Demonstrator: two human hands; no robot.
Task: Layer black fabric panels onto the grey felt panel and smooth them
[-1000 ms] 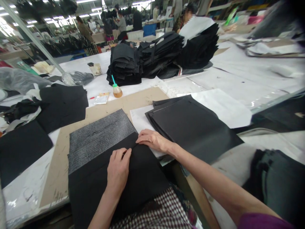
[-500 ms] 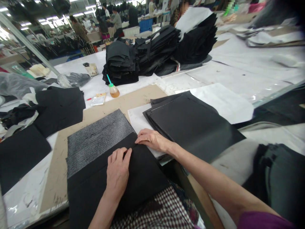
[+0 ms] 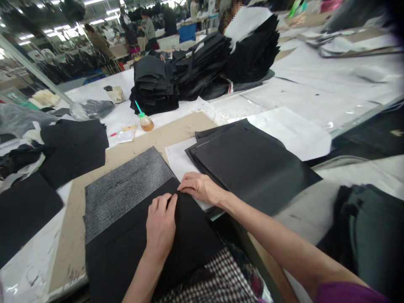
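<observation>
A black fabric panel [image 3: 126,248] lies on a brown cardboard sheet [image 3: 176,128], overlapping a grey ribbed piece [image 3: 126,185]. My left hand [image 3: 160,225] rests flat on the black panel, fingers stretched toward its upper edge. My right hand [image 3: 198,187] lies at the panel's upper right corner, fingers pressed down on the edge. To the right sits a stack of dark flat panels [image 3: 249,164] on white paper.
A small glue bottle with a green nozzle [image 3: 144,120] stands beyond the cardboard. Piles of black fabric [image 3: 154,86] fill the back of the table, with more black pieces [image 3: 72,145] at left. Other people work at distant tables. Dark cloth [image 3: 362,235] lies at right.
Both hands stay on the panel's upper edge; the left has slid slightly right and down. The view has shifted a little, otherwise nothing moved.
</observation>
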